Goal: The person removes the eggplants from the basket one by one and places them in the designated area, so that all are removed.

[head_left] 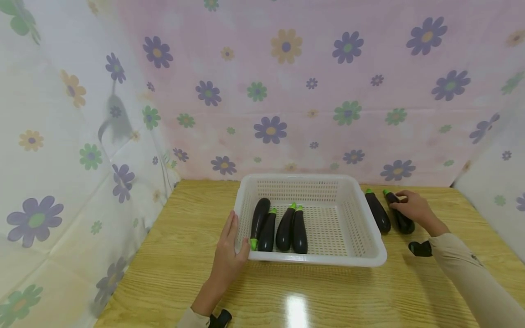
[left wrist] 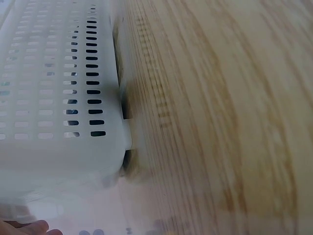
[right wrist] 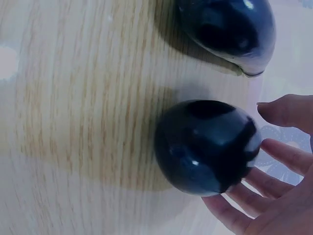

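A white plastic basket [head_left: 344, 259] stands mid-table, with several dark eggplants [head_left: 285, 230] lying in its left half. My left hand [head_left: 230, 255] rests against the basket's left side, fingers straight along the wall and thumb by the front corner. Only its fingertips [left wrist: 36, 227] show in the left wrist view. To the basket's right, my right hand [head_left: 414, 208] reaches over an eggplant [head_left: 405, 224]. In the right wrist view its fingers lie along one side of that eggplant [right wrist: 208, 147], while the thumb stands slightly apart on the other side.
Another eggplant [head_left: 378, 212] lies between the basket and the right hand. The wood-grain table [head_left: 184, 241] runs back to a flowered cloth [head_left: 311, 95], which also hangs along the left and right sides.
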A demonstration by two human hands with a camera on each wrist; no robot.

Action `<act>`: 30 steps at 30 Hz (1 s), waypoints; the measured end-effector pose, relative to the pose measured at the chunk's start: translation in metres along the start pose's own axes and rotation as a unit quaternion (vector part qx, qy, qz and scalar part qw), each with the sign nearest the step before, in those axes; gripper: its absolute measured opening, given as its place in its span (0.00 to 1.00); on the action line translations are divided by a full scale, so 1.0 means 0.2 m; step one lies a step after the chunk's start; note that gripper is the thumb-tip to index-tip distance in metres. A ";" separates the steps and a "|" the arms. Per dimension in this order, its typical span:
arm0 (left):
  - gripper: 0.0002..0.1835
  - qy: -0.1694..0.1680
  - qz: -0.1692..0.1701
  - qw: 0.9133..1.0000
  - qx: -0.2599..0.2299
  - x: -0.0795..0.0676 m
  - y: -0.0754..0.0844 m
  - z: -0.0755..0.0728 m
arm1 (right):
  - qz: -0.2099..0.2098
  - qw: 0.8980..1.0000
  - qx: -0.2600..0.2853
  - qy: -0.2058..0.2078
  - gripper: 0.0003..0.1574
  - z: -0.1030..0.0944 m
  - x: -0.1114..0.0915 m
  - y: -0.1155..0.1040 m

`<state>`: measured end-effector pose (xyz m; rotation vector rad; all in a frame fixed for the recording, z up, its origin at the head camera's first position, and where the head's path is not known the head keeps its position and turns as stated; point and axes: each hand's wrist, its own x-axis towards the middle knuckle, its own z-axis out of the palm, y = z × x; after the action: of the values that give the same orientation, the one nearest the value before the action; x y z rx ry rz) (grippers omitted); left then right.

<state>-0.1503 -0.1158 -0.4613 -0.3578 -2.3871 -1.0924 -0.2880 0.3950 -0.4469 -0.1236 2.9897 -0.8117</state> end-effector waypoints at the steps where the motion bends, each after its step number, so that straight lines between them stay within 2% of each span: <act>1: 0.36 0.000 -0.001 1.000 -0.002 0.00 0.00 0.00 | -0.001 1.000 -0.002 -0.002 0.39 -0.01 0.00 0.00; 9: 0.36 -0.001 -0.004 1.000 -0.002 0.00 0.01 0.00 | -0.027 0.999 -0.018 0.002 0.36 -0.09 -0.03 -0.06; 14: 0.36 -0.005 -0.006 1.000 -0.004 0.00 0.00 -0.01 | -0.044 0.999 -0.020 -0.012 0.36 -0.14 -0.04 -0.13; 22: 0.36 -0.003 -0.005 1.000 -0.004 -0.01 0.00 -0.01 | -0.079 0.997 -0.005 -0.025 0.33 -0.19 -0.08 -0.26; 30: 0.36 -0.005 -0.005 1.000 -0.011 -0.01 0.01 -0.01 | -0.109 0.993 0.017 -0.031 0.30 -0.23 -0.14 -0.43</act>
<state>-0.1477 -0.1163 -0.4608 -0.3615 -2.3899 -1.1255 -0.2567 0.3458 -0.3627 -0.4727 2.9379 -0.8596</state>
